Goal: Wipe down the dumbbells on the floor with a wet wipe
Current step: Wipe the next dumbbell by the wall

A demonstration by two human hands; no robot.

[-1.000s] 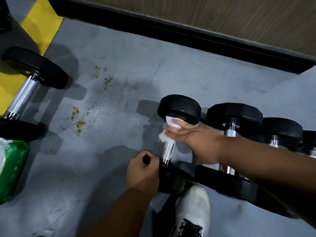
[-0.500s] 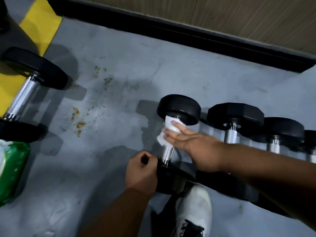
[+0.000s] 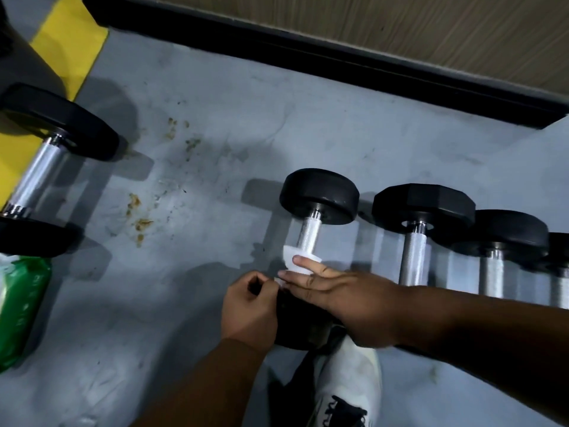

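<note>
A: Right hand point(image 3: 351, 300)?
B: Fingers laid over the white wet wipe point(image 3: 297, 263), wrapping it on the chrome handle of the nearest dumbbell point(image 3: 318, 192), low end by the near weight. Looks like a grasp (thumb hidden).
A: Left hand point(image 3: 249, 306)?
B: Clenched on that dumbbell's near weight, at its edge.
A: Others?
B: A row of dumbbells point(image 3: 421, 208) to the right on the grey floor point(image 3: 215, 143), one big dumbbell point(image 3: 40, 167) far left, a green pack point(image 3: 18, 306) just below it
</note>
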